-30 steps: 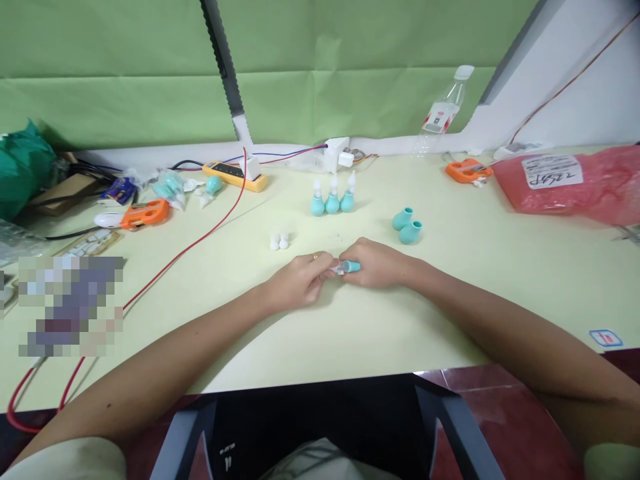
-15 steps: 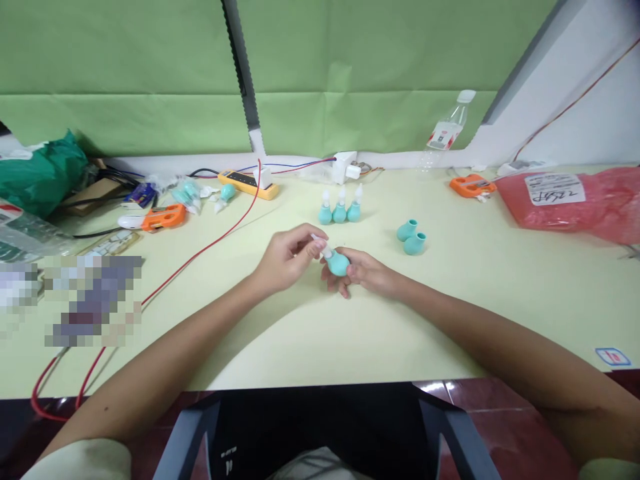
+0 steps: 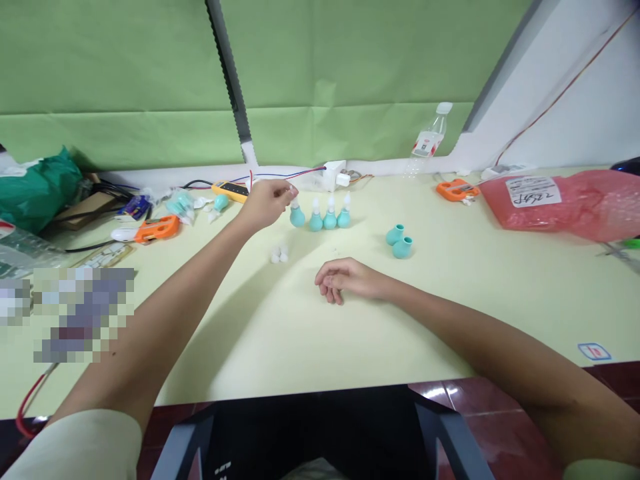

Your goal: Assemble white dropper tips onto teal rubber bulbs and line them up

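My left hand (image 3: pixel 269 203) pinches the white tip of a teal bulb syringe (image 3: pixel 297 215), which hangs upright at the left end of a row of similar pieces. Three more bulb syringes with white tips (image 3: pixel 329 219) stand close together just to its right. My right hand (image 3: pixel 345 279) rests near the middle of the table, its fingers loosely curled and apart, with nothing in it. Two teal bulbs without tips (image 3: pixel 402 247) lie beyond it to the right. Several small white pieces (image 3: pixel 279 254) lie together below my left hand.
At the left are orange-handled tools (image 3: pixel 158 229), a yellow multimeter (image 3: pixel 231 191), bagged teal bulbs (image 3: pixel 181 205) and a green bag (image 3: pixel 40 185). A clear bottle (image 3: pixel 428 144) stands at the back. To the right lie another orange tool (image 3: pixel 457 190) and a red plastic bag (image 3: pixel 565 203).
My left hand has carried the bulb syringe away from my right hand, forward and left to the row. My right hand has let go of it. The white pieces have come into view.
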Tool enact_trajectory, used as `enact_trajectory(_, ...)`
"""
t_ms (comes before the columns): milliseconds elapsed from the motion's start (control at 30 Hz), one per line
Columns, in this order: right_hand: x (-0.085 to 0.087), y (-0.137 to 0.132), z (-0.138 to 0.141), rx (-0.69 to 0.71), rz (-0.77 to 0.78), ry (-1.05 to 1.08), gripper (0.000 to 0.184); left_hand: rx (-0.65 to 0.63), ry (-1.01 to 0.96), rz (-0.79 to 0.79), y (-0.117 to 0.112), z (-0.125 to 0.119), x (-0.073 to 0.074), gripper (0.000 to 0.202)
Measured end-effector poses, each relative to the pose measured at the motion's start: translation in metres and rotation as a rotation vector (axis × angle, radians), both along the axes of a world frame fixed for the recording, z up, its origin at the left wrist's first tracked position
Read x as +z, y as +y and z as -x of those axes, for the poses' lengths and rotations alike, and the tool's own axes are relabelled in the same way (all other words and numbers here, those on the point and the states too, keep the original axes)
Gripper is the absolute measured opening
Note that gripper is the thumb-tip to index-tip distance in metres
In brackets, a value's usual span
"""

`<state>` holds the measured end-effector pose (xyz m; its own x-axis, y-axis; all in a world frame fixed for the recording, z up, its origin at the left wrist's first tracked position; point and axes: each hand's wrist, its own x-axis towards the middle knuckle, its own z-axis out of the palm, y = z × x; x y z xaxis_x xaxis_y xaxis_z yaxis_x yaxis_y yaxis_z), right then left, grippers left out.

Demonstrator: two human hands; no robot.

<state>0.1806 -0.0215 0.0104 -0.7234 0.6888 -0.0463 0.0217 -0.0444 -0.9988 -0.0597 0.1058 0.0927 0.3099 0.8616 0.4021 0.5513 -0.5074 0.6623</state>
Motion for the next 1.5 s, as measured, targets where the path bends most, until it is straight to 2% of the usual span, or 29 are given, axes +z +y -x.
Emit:
enact_trajectory(133, 0.0, -0.001, 0.001, -0.01, -0.008, -0.029, 0.027, -0.001, 0.1, 0.043, 0.017, -0.002, -0.021, 0.031)
enact_trajectory(267, 0.0, -0.001, 0.002, -0.011, -0.004, -0.036, 0.024, 0.014, 0.116, 0.081, 0.021, -0.003, -0.031, 0.032)
enact_trajectory(767, -0.003, 0.0, 0.002, -0.003, -0.007, -0.035, 0.021, -0.03, 0.13, 0.074, 0.023, -0.01, -0.032, 0.03)
enact_trajectory(1000, -0.002, 0.0, 0.002, 0.001, -0.007, -0.041, 0.019, -0.01, 0.12, 0.083, 0.018, -0.012, -0.032, 0.038)
enact_trajectory(1167, 0.001, -0.001, 0.002, -0.001, -0.011, -0.045, 0.02, 0.055, 0.084, 0.048, 0.009, -0.008, -0.04, 0.043)
enact_trajectory(1333, 0.002, -0.006, 0.004, -0.051, -0.028, -0.062, 0.019, 0.123, 0.056, -0.021, -0.012, 0.013, -0.044, 0.026)
enact_trajectory(1400, 0.0, -0.006, 0.004, -0.137, -0.104, -0.096, 0.017, 0.11, 0.098, -0.055, -0.025, 0.024, -0.046, 0.018)
enact_trajectory(1500, -0.005, -0.003, 0.0, -0.351, -0.387, -0.153, 0.017, 0.026, 0.223, -0.144, -0.046, 0.037, -0.051, 0.015)
